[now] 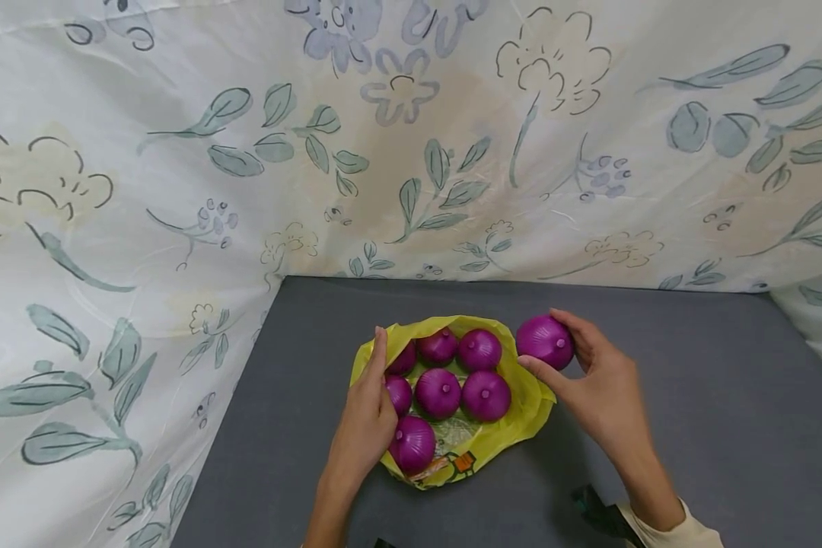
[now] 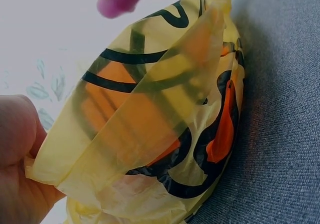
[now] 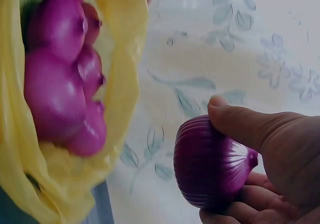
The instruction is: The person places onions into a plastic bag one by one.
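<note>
A yellow plastic bag (image 1: 520,426) with black and orange print lies wide-mouthed on the dark surface. Inside it sit several purple onions (image 1: 438,393), shiny and round with small stubs. At the bag's left side, my left hand (image 1: 366,418) pinches the rim; the left wrist view shows thumb and fingers (image 2: 42,196) on the yellow film. My right hand (image 1: 606,388) holds one more onion (image 3: 212,164) between thumb and fingers, just beyond the bag's right edge in the head view. The right wrist view shows this onion apart from the bag.
A dark grey cloth-covered surface (image 1: 726,426) lies under the bag. Behind it and on the left hangs a white floral sheet (image 1: 411,190). A black strap-like object (image 1: 592,510) is at my right wrist, near a cream sleeve (image 1: 678,533).
</note>
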`<state>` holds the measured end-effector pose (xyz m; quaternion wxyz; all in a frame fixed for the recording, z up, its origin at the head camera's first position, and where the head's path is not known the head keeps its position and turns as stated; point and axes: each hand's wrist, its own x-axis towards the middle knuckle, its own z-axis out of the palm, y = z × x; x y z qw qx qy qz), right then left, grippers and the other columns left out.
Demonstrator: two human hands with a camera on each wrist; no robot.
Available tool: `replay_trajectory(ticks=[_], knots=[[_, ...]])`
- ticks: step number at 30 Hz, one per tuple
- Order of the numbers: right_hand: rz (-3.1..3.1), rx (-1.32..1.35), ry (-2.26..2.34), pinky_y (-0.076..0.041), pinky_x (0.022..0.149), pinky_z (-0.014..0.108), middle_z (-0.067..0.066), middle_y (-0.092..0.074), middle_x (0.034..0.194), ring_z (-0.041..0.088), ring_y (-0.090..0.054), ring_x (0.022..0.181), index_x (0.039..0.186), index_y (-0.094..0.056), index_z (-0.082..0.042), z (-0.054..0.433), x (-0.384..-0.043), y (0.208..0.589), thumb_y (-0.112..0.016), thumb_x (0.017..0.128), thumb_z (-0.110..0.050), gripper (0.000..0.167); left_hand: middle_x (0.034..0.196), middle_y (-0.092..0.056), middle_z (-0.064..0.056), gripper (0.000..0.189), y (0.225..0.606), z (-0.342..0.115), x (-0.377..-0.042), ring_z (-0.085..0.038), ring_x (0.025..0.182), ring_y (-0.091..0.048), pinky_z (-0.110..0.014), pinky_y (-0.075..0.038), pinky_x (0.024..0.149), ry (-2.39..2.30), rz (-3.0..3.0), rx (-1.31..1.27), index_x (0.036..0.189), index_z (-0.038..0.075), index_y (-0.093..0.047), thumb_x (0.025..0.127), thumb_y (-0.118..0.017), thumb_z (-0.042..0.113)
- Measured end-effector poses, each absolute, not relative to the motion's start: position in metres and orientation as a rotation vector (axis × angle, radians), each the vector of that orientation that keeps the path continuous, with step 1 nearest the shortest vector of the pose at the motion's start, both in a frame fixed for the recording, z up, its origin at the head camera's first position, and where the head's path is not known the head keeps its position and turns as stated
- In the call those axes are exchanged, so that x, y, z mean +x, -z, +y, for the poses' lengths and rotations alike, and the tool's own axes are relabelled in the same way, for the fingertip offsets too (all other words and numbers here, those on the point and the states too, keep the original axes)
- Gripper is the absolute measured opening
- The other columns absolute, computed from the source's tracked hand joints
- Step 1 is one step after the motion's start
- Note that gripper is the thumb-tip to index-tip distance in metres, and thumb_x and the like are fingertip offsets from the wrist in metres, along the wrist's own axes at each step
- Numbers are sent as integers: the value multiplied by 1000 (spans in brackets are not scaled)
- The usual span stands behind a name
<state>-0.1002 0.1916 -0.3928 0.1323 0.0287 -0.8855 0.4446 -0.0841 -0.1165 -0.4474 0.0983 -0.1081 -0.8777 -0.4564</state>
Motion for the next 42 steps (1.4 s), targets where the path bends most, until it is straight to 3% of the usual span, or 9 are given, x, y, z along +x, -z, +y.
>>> replay_trajectory(ticks=[3, 8, 11, 15, 17, 22, 25, 34, 42], knots=[[-2596, 156, -1326, -50, 101, 45, 15, -65, 145, 33, -63, 133, 152, -57, -16, 181, -98, 397, -92, 83, -39, 81, 174, -19, 12, 84, 446, -115, -84, -15, 138, -46, -37, -44, 93, 1364, -2600, -310, 171, 28, -12, 104, -45, -11], [-2658, 248, -1378, -56, 97, 45, 10, -65, 146, 32, -67, 128, 152, -57, -16, 168, -96, 406, -92, 81, -41, 83, 174, -19, 12, 83, 446, -113, -84, -14, 141, -45, -37, -45, 92, 1357, -2600, -308, 171, 28, -12, 104, -44, -10], [-2681, 275, -1387, -59, 92, 47, 8, -66, 145, 31, -69, 124, 152, -57, -17, 163, -95, 408, -94, 80, -42, 84, 174, -20, 11, 84, 446, -112, -84, -21, 133, -51, -33, -46, 82, 1346, -2601, -313, 171, 28, -12, 104, -45, -11], [-2690, 333, -1390, -60, 90, 48, 7, -68, 142, 30, -70, 121, 150, -59, -21, 157, -92, 408, -95, 78, -39, 82, 174, -22, 10, 85, 445, -112, -84, -26, 97, -55, -29, -42, 67, 1337, -2589, -317, 171, 27, -12, 104, -47, -11], [-2701, 364, -1374, -61, 88, 47, 6, -68, 141, 29, -71, 117, 149, -59, -27, 154, -90, 408, -95, 78, -39, 81, 174, -23, 9, 85, 445, -112, -83, -25, 96, -55, -29, -43, 68, 1334, -2584, -317, 172, 27, -13, 104, -47, -10], [-2729, 456, -1336, -63, 83, 43, 6, -70, 136, 26, -73, 110, 149, -58, -35, 148, -84, 410, -94, 79, -41, 80, 174, -20, 11, 83, 445, -112, -83, -18, 138, -50, -37, -48, 89, 1336, -2592, -312, 172, 27, -13, 105, -47, -9], [-2740, 522, -1335, -63, 83, 39, 3, -71, 135, 24, -72, 111, 150, -58, -36, 145, -81, 413, -95, 78, -39, 81, 174, -19, 11, 83, 444, -112, -83, -14, 146, -44, -41, -48, 96, 1333, -2594, -309, 172, 26, -13, 105, -47, -9], [-2818, 745, -1309, -60, 94, 38, -7, -64, 146, 18, -69, 120, 151, -57, -25, 136, -74, 426, -93, 80, -39, 81, 174, -19, 12, 81, 444, -112, -82, -11, 155, -30, -46, -43, 114, 1346, -2594, -318, 171, 26, -13, 105, -46, -8], [-2793, 817, -1198, -56, 100, 45, 0, -62, 150, 24, -62, 134, 150, -58, -20, 131, -66, 440, -96, 77, -34, 83, 174, -20, 11, 81, 444, -114, -81, -12, 149, -39, -44, -48, 102, 1343, -2585, -319, 171, 26, -14, 105, -45, -9]])
